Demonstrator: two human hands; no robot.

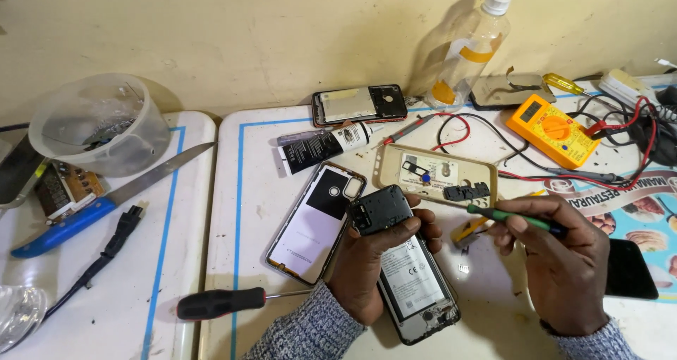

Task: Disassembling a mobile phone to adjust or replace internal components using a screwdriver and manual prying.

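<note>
On the white desk [282, 162] with blue edge lines, an opened black smartphone with its back removed [409, 282] is held in the left hand [367, 261], fingers clamped around its upper end. Its pale battery label, a black inner cover plate [381, 208] at the top and dark circuitry at the bottom are exposed. A thin green-handled screwdriver [518, 220] is pinched in the right hand [557, 261], fingers together, its tip near the phone's top. Just beside the phone, a detached back panel [317, 219] is laid flat.
</note>
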